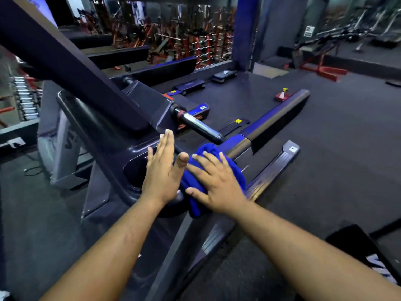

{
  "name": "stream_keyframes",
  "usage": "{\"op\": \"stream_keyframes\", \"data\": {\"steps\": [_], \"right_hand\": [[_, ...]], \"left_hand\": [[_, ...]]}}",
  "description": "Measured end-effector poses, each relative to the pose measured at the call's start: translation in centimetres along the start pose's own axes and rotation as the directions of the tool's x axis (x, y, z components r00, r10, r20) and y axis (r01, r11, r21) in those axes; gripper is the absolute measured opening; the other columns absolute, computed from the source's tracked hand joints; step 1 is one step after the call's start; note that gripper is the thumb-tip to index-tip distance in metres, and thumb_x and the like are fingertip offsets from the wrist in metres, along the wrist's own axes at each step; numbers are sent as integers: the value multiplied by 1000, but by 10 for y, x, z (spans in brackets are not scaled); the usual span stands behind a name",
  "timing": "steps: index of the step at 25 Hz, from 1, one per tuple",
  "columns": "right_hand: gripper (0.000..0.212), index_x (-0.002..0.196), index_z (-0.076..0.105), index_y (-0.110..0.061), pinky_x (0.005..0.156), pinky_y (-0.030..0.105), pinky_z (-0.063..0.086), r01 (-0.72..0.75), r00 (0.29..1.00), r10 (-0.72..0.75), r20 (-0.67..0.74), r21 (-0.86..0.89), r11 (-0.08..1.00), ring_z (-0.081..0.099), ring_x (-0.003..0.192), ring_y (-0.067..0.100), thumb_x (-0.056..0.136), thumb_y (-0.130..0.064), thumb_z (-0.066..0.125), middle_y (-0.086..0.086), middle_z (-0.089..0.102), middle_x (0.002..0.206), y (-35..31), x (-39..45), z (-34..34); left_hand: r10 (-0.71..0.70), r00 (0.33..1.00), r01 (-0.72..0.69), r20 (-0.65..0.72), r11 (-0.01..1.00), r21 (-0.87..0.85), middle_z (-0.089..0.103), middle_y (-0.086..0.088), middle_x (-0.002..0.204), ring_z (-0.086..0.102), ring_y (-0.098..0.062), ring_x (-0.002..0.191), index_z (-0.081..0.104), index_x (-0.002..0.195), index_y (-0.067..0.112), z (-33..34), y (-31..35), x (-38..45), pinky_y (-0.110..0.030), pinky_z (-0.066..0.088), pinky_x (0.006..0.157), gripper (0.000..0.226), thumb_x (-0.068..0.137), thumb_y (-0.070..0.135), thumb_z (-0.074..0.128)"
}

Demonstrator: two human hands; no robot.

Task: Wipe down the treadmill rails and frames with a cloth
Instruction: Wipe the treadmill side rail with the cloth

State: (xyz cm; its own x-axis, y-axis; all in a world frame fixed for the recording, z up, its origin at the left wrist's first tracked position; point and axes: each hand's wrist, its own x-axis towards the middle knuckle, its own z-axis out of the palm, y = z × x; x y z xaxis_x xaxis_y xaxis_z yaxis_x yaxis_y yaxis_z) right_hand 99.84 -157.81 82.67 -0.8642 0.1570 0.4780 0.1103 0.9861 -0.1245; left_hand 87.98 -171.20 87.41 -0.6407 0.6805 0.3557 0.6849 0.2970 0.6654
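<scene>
- A person's two bare forearms reach forward from the near edge toward a dark treadmill (104, 135) in a dim gym.
- The right hand (217, 183) lies flat on a bunched blue cloth (210, 153), fingers spread and straight, pressing it down rather than curling round it.
- The cloth sits on the treadmill's handrail (275, 118), at the near end where the rail joins the console body; the rail runs away to the far right, dark with a blue sheen.
- The left hand (162, 170) is just to the left of the cloth, fingers straight and held together, pointing toward the far side. Its palm faces the console's dark surface; whether it touches that surface cannot be told. It holds nothing.
- The left thumb tip sits just beside the cloth's left edge.
- A chrome grip bar (199, 124) sticks out from the console, just beyond the cloth.
- A thick dark upright (65, 68) slants from the far left down to the console.
- On the dark rubber floor (325, 170) to the far right lies a small red object with a yellow top (283, 95).
- Red weight racks (184, 40) fill the far background.
</scene>
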Motion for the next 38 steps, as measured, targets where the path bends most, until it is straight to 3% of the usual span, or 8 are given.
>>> {"op": "stream_keyframes", "data": {"steps": [5, 12, 17, 21, 24, 30, 35, 38], "right_hand": [[54, 133, 58, -30, 117, 60, 16, -566, 824, 565, -26, -17, 824, 30, 144, 28, 91, -60, 42, 1, 45, 151, 59, 43, -9], [60, 143, 47, -38, 117, 55, 19, -72, 997, 73, -36, 26, 997, 37, 140, 22, 91, -67, 38, -6, 46, 151, -21, -1, 6], [52, 131, 60, -34, 117, 64, 10, -543, 836, 547, -48, 77, 836, 27, 146, 24, 89, -58, 41, -4, 44, 152, 46, 36, -1], [55, 137, 54, -37, 119, 60, 7, -220, 970, 233, -72, 160, 962, 30, 145, 23, 88, -60, 42, -6, 46, 150, -9, 5, 9], [59, 139, 53, -37, 119, 59, 12, -85, 993, 93, -74, 105, 991, 36, 142, 23, 87, -64, 44, -4, 48, 148, 59, 11, 5], [48, 137, 55, -33, 117, 65, 12, -569, 812, 581, -45, 161, 807, 16, 150, 23, 94, -54, 46, -4, 36, 157, 219, 58, -10], [52, 138, 52, -39, 118, 58, 3, -135, 989, 143, -45, 145, 980, 26, 147, 19, 91, -59, 41, -8, 44, 151, 244, 35, -6], [54, 129, 62, -34, 114, 69, 11, -283, 952, 296, -82, 141, 949, 34, 143, 20, 89, -62, 39, -5, 51, 144, 348, 69, -17]], "left_hand": [[0, 999, 0, 38, 1000, -10, 5, 4, 166, -2, 0, 150, 9, 158, 14, 1, 3, 3, -39, -6, 124, 124, 65, 96, -5], [-5, 999, 16, 43, 970, -244, 11, 5, 165, 2, 2, 149, 15, 157, 15, -9, -4, -2, -42, 3, 125, 117, 72, 95, 12], [113, 982, -134, 152, 982, 133, 5, 5, 166, -3, 0, 149, 10, 158, 15, 0, -2, -4, -41, -2, 124, 116, 73, 93, 2], [55, 978, -110, 200, 955, 274, -2, 4, 166, -7, -5, 151, 5, 159, 16, 7, 6, 7, -46, -5, 123, 121, 68, 95, -5], [15, 964, -139, 266, 878, 457, -4, 2, 166, -8, -10, 152, 0, 158, 16, 26, 24, 24, -50, -6, 122, 121, 66, 93, -11], [-33, 935, -198, 353, 778, 596, -5, 3, 167, -8, -9, 152, -2, 158, 17, 100, 62, 76, -56, -5, 121, 124, 62, 93, -14], [-33, 934, -215, 356, 743, 633, -10, 2, 166, -12, -10, 152, -6, 158, 15, 148, 86, 126, -56, -8, 120, 127, 58, 94, -19], [-72, 914, -231, 400, 717, 657, -16, 3, 165, -16, -10, 151, -11, 157, 17, 183, 102, 158, -58, -10, 119, 125, 58, 93, -20]]}}
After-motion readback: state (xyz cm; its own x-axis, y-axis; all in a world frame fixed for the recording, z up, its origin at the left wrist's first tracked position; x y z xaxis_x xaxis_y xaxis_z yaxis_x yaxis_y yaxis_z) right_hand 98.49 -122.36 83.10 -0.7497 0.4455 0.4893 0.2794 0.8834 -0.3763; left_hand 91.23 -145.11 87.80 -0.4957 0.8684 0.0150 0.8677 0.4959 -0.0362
